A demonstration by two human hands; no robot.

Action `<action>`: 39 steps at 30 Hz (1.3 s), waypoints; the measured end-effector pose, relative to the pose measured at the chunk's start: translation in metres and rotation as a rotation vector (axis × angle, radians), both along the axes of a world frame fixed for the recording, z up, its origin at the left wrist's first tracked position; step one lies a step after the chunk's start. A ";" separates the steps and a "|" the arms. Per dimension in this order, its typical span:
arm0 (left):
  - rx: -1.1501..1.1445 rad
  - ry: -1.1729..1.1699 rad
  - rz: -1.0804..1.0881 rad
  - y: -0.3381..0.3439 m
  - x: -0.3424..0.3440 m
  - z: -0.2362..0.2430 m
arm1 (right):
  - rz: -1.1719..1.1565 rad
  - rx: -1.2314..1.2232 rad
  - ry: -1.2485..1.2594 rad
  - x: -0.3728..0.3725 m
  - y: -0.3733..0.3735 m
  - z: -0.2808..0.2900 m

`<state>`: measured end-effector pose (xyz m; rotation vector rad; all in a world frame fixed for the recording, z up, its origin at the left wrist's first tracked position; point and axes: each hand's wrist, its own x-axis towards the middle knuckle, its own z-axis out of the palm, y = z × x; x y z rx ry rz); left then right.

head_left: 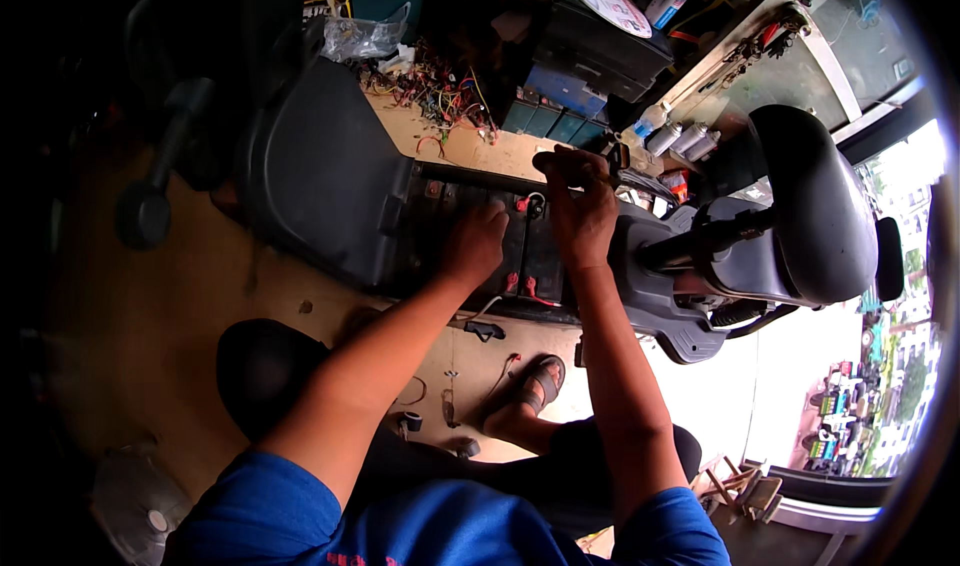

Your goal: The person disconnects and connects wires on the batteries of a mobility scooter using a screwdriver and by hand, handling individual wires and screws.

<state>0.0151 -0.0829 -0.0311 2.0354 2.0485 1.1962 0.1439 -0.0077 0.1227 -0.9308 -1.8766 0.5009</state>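
Observation:
An electric scooter lies across my view, with its footboard panel (pixel 325 176) lifted up on the left side. Several dark batteries (pixel 545 256) sit in the opened floor bay. Over them my left hand (pixel 478 241) is closed, and whatever its fingers hold is hidden. My right hand (pixel 585 216) is raised above the bay's right end, its fingers bent around a small dark object (pixel 545 162) too dim to name. Between my hands a red-capped terminal with a wire (pixel 525 204) shows on a battery. Red wire ends (pixel 515 284) lie at the battery's near edge.
The scooter's black seat (pixel 815 206) stands to the right. Beyond the bay lies a tangle of coloured wires (pixel 435 96), beside stacked batteries (pixel 555 111) and spray cans (pixel 685 139). Small loose parts (pixel 485 331) lie on the floor near my sandalled foot (pixel 535 396).

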 end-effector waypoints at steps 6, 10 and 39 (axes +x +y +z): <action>0.081 0.018 -0.002 0.007 0.010 -0.006 | -0.009 0.049 -0.149 0.013 0.007 -0.035; 0.055 -0.060 -0.077 0.013 0.009 0.003 | -0.114 -0.027 -0.418 0.031 0.011 -0.070; 0.067 -0.192 -0.214 0.064 0.026 0.030 | 0.107 -0.418 -0.385 0.155 -0.067 0.082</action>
